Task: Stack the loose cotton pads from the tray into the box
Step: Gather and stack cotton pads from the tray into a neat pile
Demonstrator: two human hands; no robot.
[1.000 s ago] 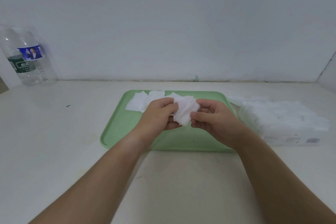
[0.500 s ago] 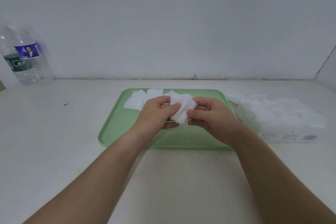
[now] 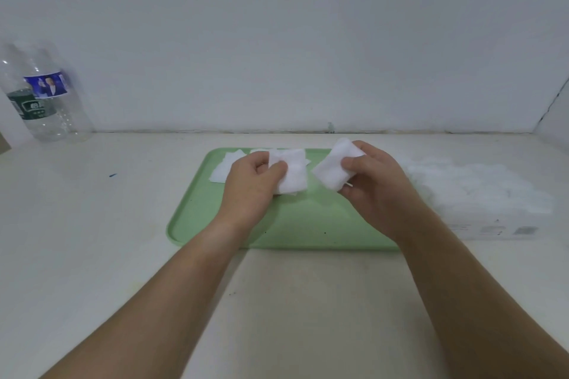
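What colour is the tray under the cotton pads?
The tray is pale mint green with a few small dark specks, seen clearly in the head view.

Both forearms reach forward — left hand [image 3: 249,191] and right hand [image 3: 375,191] apart, fingers [image 3: 278,168] curled.

Clear plastic water bottle with blue label [image 3: 46,91] stood upright at far left of off-white tabletop [image 3: 92,240], close to plain pale wall [image 3: 277,40]. Second clear bottle with dark green label [image 3: 29,108] stood just beside it, outline blurred. Small blue mark [image 3: 112,175] lay on tabletop, well apart from bottles. Thin dark crack [image 3: 551,111] ran up wall at far right.
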